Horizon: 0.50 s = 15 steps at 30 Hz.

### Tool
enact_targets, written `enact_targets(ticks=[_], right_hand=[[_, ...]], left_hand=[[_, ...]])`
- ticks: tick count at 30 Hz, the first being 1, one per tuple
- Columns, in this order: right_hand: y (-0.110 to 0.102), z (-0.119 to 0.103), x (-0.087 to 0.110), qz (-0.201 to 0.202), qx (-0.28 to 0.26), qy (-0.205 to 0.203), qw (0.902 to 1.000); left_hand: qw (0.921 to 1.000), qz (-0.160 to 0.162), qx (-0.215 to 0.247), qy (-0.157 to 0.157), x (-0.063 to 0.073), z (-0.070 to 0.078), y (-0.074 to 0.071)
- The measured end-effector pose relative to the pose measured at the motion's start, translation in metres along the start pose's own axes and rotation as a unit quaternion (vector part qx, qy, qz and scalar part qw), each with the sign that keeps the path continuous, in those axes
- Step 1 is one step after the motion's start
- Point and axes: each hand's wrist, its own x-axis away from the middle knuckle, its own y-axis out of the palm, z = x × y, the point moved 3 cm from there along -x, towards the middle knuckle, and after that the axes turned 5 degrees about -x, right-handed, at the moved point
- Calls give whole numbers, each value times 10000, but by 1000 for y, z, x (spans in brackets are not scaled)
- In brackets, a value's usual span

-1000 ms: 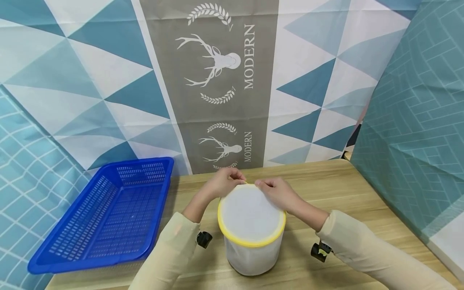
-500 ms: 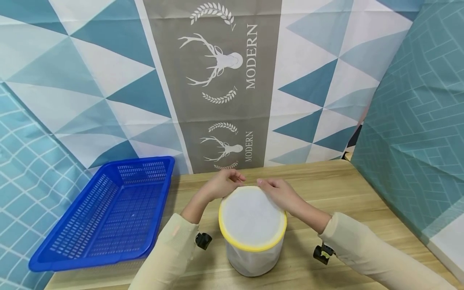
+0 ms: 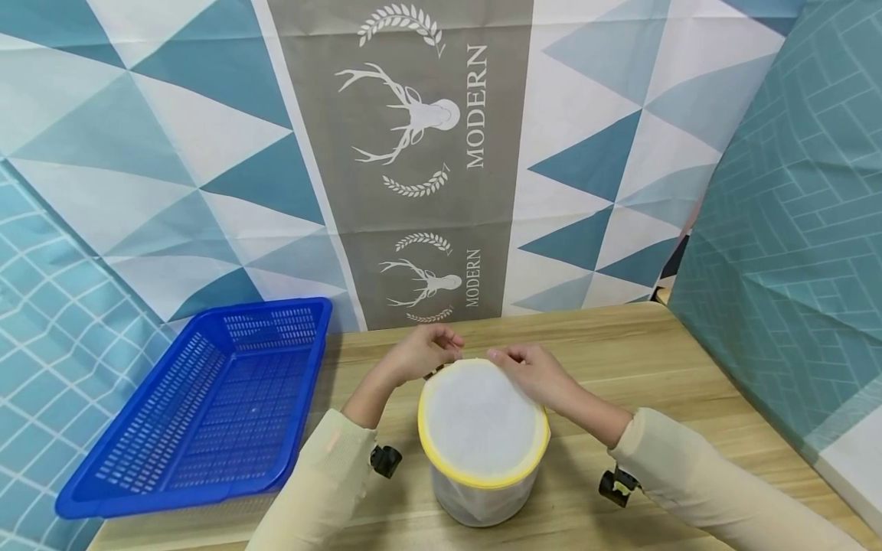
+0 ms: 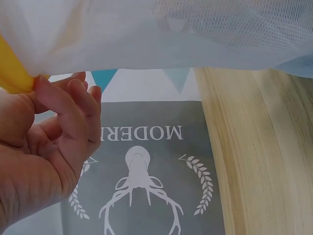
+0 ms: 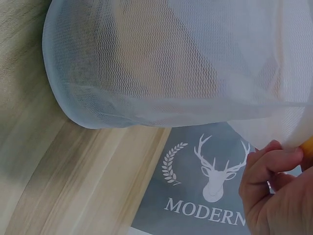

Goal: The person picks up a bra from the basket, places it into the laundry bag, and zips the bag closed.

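A round white mesh laundry bag (image 3: 482, 421) with yellow trim stands upright on the table, its flat top facing up. At the far edge of that top, my left hand (image 3: 427, 352) pinches the yellow trim (image 4: 11, 68) between thumb and forefinger, the other fingers loosely bent. A short gap away on the same edge, my right hand (image 3: 536, 373) pinches the rim too; in the right wrist view its thumb and forefinger meet at the yellow trim (image 5: 308, 149). The fine mesh side (image 5: 146, 63) looks see-through, with vague pale and bluish shades behind it. A zipper cannot be made out.
A blue plastic basket (image 3: 313, 398) with slotted walls stands left of the bag on the wood-grain table (image 3: 620, 352). Behind rises a patterned cloth (image 3: 586, 153) with deer prints. A teal cloth (image 3: 792, 252) hangs along the right side.
The bag's top has shifted slightly toward me and tipped a little. Both hands have come along with its far edge by a small amount. The yellow strip between them shows less now.
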Motion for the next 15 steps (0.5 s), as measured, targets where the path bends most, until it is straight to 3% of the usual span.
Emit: enact_targets(ticks=[9,15], right_hand=[[2,0,1,-142,-82,31,9999],[0,1,1,5,-138,271,9995]], left_hand=[[9998,-26,51,-189,3,-3,-2],[9995,-37,143,-278,3,-7,-2]])
